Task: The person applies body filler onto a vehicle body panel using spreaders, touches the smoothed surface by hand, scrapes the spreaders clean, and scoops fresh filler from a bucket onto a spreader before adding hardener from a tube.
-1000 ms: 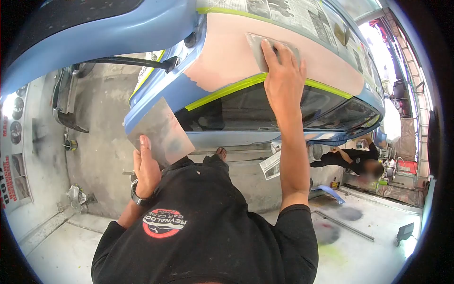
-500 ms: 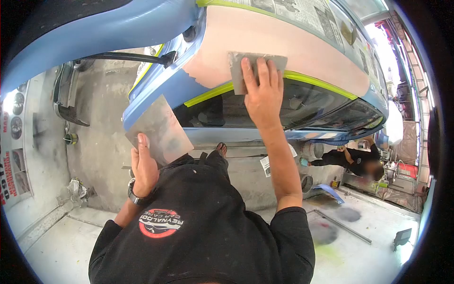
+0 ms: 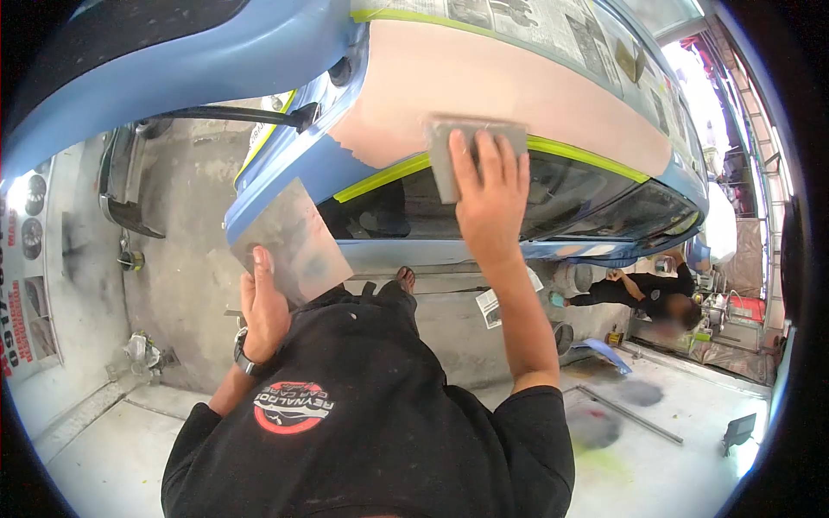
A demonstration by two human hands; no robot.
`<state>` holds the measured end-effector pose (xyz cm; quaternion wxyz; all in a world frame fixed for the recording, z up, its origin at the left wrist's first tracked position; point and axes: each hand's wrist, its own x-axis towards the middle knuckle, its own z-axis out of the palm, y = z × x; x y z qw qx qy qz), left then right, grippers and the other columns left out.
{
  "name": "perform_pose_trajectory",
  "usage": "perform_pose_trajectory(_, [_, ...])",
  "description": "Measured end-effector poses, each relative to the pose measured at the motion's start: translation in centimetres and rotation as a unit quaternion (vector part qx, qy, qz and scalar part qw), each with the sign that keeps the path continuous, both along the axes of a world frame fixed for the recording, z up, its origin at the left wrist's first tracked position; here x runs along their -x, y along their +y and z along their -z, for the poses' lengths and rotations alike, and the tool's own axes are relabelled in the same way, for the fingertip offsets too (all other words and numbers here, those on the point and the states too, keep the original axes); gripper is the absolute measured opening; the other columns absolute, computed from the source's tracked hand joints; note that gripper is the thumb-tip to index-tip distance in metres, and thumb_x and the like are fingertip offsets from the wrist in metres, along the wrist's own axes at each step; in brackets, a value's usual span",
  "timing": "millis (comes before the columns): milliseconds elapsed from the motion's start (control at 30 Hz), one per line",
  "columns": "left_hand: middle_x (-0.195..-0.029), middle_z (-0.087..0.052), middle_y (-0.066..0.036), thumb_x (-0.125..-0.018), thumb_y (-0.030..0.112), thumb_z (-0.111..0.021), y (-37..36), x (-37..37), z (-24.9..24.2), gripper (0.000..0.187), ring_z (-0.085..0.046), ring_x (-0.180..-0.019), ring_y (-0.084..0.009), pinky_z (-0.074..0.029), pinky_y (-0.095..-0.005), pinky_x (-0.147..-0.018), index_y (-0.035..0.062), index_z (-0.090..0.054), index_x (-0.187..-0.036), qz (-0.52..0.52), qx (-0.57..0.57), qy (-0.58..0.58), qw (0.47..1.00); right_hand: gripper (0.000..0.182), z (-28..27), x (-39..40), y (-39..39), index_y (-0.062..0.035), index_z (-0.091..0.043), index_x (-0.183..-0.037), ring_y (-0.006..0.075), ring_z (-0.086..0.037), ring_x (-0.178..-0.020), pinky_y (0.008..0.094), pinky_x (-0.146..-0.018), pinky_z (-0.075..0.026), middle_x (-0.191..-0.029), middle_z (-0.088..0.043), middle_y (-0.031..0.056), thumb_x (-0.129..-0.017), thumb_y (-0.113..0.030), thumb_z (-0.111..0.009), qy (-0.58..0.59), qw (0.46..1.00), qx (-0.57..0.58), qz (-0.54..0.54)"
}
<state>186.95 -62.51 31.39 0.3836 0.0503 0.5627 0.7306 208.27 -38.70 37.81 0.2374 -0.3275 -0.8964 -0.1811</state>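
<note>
My left hand [image 3: 264,307], with a watch at the wrist, grips the near edge of a thin, flat mixing board [image 3: 298,237] with pinkish smears on it. In my right hand [image 3: 492,194] is a wide grey putty spreader [image 3: 443,164], my fingers laid along its face. The spreader's far edge meets the lower part of the pink filler-coated car panel [image 3: 509,73], just above the green masking tape [image 3: 587,157] over the side window. Around the coated area the car's blue paint [image 3: 306,155] shows.
A raised blue tailgate [image 3: 233,73] on a black strut [image 3: 224,113] overhangs at upper left. Newspaper [image 3: 509,17] masks the car's far side. Another person [image 3: 661,289] works low down at right, near buckets. A bumper [image 3: 125,181] stands at left, and a floodlight [image 3: 738,432] at lower right.
My right hand and the spreader have moved slightly down toward me and a little right, from the pink panel to its lower edge and the tape. My left hand and the board stay nearly still.
</note>
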Motion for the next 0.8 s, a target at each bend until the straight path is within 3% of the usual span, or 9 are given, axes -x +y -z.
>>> perform_pose_trajectory(167, [-0.103,-0.06,0.001,-0.106,0.034,-0.049,0.3,-0.4,-1.2,0.035,-0.051,-0.099,-0.0053,-0.039,-0.0241,-0.095,0.0004,-0.06,-0.106,0.014,0.0,0.012,1.0,0.052,-3.8,3.8,1.8,-0.019,-0.055,-0.139,0.0365,-0.051,-0.122,0.0621,-0.101,-0.04,-0.131,-0.053,0.013,-0.088,-0.01,-0.056,0.034,0.999,0.013,0.002])
perform_pose_trajectory(367, [-0.103,-0.059,0.003,-0.107,0.035,-0.047,0.2,-0.4,1.0,0.039,-0.05,-0.094,-0.0051,-0.039,-0.0241,-0.087,-0.0002,-0.063,-0.108,-0.013,-0.016,0.039,0.999,0.048,-3.9,6.4,3.0,-0.0188,-0.055,-0.138,0.0371,-0.051,-0.123,0.0632,-0.101,-0.04,-0.132,-0.053,0.0135,-0.09,-0.012,-0.054,0.012,1.0,0.004,0.016])
perform_pose_trajectory(533, [-0.097,-0.058,0.005,-0.107,0.037,-0.046,-0.9,0.5,1.1,0.039,-0.048,-0.09,-0.0048,-0.039,-0.0236,-0.083,0.0026,-0.062,-0.099,0.046,0.025,0.068,0.996,0.048,-2.9,6.8,3.1,-0.0189,-0.054,-0.138,0.0376,-0.05,-0.122,0.0632,-0.1,-0.041,-0.131,-0.053,0.0132,-0.091,-0.014,-0.054,0.002,1.0,0.005,0.006])
perform_pose_trajectory(633, [-0.094,-0.056,0.006,-0.107,0.037,-0.046,-0.6,0.6,-0.2,0.038,-0.046,-0.087,-0.0043,-0.038,-0.0223,-0.08,0.0038,-0.061,-0.095,0.043,0.027,0.024,0.998,0.05,-1.8,6.7,2.4,-0.0184,-0.053,-0.14,0.0386,-0.049,-0.121,0.0627,-0.099,-0.041,-0.132,-0.052,0.0135,-0.09,-0.015,-0.053,-0.01,1.0,0.005,-0.006])
perform_pose_trajectory(800, [-0.096,-0.057,0.005,-0.107,0.037,-0.046,0.2,0.0,-1.2,0.038,-0.047,-0.09,-0.0043,-0.038,-0.0223,-0.082,0.0031,-0.062,-0.098,0.033,0.013,0.012,0.999,0.056,1.8,6.2,0.3,-0.0152,-0.048,-0.146,0.0416,-0.047,-0.123,0.0636,-0.099,-0.041,-0.136,-0.049,0.0161,-0.09,-0.016,-0.053,-0.042,0.999,-0.034,-0.009])
